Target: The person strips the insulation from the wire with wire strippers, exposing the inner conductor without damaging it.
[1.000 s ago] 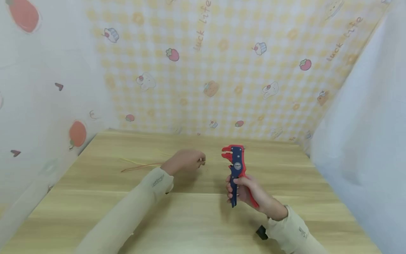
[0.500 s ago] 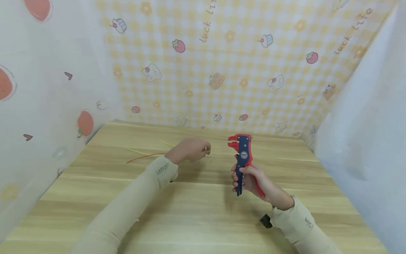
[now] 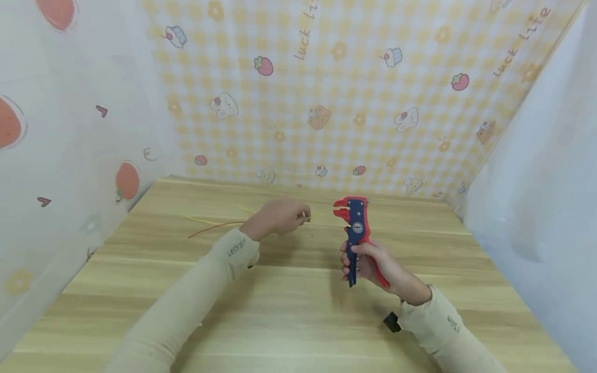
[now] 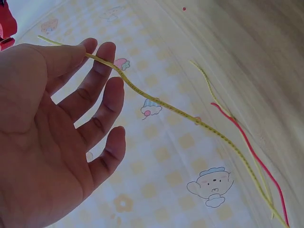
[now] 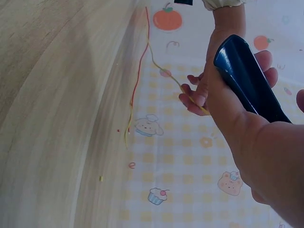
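Observation:
My left hand (image 3: 282,216) pinches a yellow wire (image 4: 161,103) near one end, between thumb and index finger, with the other fingers loosely bent. A short tip of it sticks out past the fingers; the rest droops toward the table. My right hand (image 3: 380,267) grips a wire stripper (image 3: 358,217) with red and dark blue handles, held upright. Its red jaws stand apart, facing left toward the left hand, with nothing between them. In the right wrist view a dark blue handle (image 5: 247,78) fills the palm.
A red wire (image 4: 256,154) and another yellow wire (image 4: 204,76) lie on the wooden table (image 3: 289,321), left of the left hand. Tiny scraps, one yellow (image 5: 101,178) and one red (image 5: 118,130), lie on the tabletop. A patterned cloth (image 3: 280,93) hangs behind.
The head view has shifted, mostly in the first half second. Since then the left hand has barely moved, and the wire tip beyond its fingers shows less. Both hands keep their holds.

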`<state>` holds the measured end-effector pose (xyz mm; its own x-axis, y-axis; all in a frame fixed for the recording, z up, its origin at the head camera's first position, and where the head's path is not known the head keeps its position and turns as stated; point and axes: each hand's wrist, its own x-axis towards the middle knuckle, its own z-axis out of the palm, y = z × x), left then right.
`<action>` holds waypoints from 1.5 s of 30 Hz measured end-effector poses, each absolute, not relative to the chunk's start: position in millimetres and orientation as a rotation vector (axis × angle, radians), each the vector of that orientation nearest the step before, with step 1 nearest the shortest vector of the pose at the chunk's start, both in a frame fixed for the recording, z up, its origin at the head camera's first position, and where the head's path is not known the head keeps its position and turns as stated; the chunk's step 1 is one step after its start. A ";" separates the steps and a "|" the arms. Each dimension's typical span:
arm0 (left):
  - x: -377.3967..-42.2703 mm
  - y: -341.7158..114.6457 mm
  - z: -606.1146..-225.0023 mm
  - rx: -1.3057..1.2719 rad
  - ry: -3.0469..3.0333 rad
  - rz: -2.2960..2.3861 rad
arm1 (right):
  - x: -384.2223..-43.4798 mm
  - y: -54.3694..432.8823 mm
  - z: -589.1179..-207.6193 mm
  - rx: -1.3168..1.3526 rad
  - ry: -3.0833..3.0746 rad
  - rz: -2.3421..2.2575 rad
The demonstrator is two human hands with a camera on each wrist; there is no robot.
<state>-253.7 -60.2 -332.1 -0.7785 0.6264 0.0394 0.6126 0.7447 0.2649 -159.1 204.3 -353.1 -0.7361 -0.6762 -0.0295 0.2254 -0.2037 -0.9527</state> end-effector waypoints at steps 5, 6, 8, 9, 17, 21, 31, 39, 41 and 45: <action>-254.7 -64.5 -334.1 1.019 2.940 0.477 | -166.1 202.3 -356.9 -0.521 1.501 -1.960; -254.6 -65.2 -334.4 1.010 2.950 0.493 | -167.2 202.2 -357.9 -0.521 1.503 -1.959; -254.9 -65.8 -334.8 1.013 2.962 0.528 | -168.6 202.8 -359.4 -0.523 1.508 -1.961; -255.4 -65.6 -335.1 1.024 2.964 0.538 | -169.0 203.4 -360.2 -0.523 1.508 -1.962; -256.9 -65.7 -335.5 1.059 2.976 0.609 | -171.0 203.8 -362.5 -0.531 1.536 -1.946; -257.1 -67.1 -334.0 1.052 2.983 0.619 | -174.1 203.2 -360.9 -0.511 1.563 -1.950; -258.5 -63.2 -329.1 1.051 2.963 0.662 | -177.9 202.9 -361.7 -0.492 1.568 -1.953; -260.8 -61.9 -330.7 1.057 2.971 0.678 | -179.2 202.7 -363.2 -0.488 1.579 -1.950; -261.3 -61.8 -330.1 1.061 2.973 0.688 | -179.8 202.8 -363.2 -0.489 1.582 -1.950; -262.7 -61.5 -330.3 1.076 2.985 0.696 | -180.9 202.4 -362.6 -0.488 1.586 -1.945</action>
